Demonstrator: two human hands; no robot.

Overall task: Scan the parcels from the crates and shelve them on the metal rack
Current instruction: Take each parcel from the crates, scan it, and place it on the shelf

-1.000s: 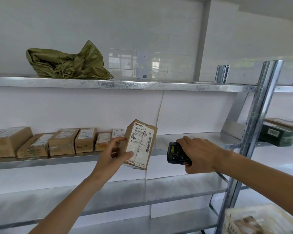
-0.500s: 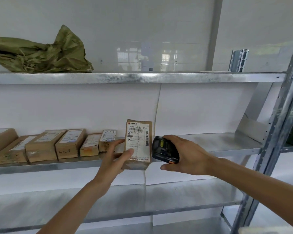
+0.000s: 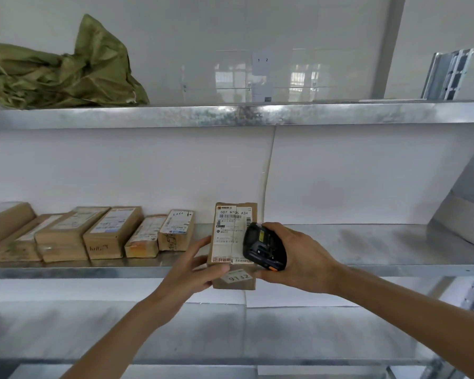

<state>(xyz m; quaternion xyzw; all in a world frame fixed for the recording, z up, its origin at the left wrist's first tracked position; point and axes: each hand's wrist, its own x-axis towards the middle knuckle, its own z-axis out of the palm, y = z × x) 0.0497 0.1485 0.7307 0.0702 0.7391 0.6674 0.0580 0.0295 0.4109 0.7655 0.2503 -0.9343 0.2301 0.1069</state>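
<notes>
Head view: the left hand (image 3: 195, 272) grips a brown parcel (image 3: 231, 242) upright at the front edge of the rack's (image 3: 230, 114) middle shelf (image 3: 381, 247). The right hand (image 3: 298, 258) grasps a black scanner (image 3: 263, 246), touching the parcel's label. Six boxes (image 3: 110, 232) line the shelf to the left; a green sack (image 3: 63, 75) lies on the shelf above.

A brown cardboard parcel (image 3: 231, 242) with a white shipping label stands upright at the front edge of the metal rack (image 3: 367, 116)'s middle shelf, right of six shelved parcels (image 3: 93, 233).
</notes>
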